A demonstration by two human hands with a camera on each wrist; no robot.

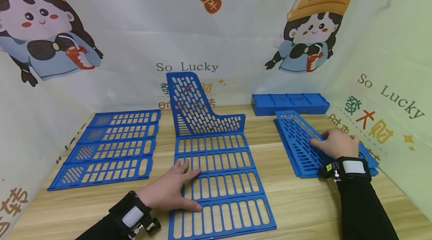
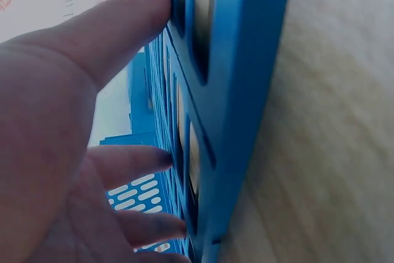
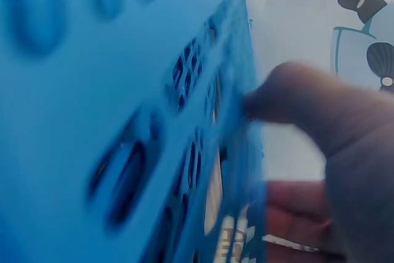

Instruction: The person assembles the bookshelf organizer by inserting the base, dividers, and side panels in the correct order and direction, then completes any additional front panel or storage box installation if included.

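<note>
My left hand (image 1: 172,189) rests with spread fingers on the left side of a blue slotted panel (image 1: 236,215) made of several joined strips. Its fingertips touch the bars in the left wrist view. An upright perforated blue side panel (image 1: 206,110), cut in an L-like outline, stands at the far end of the strips. At the right, my right hand (image 1: 339,144) grips the far edge of the top perforated side panel (image 1: 293,135) in a small stack. The thumb (image 3: 283,93) lies on one face; fingers (image 3: 295,207) reach past the edge, their tips hidden in the right wrist view.
Another slotted blue panel (image 1: 114,146) of several strips lies flat at the left. A long blue box-like piece (image 1: 290,104) sits at the back right. A printed cloth backdrop (image 1: 236,45) rises behind the wooden table (image 1: 101,210) and along its sides.
</note>
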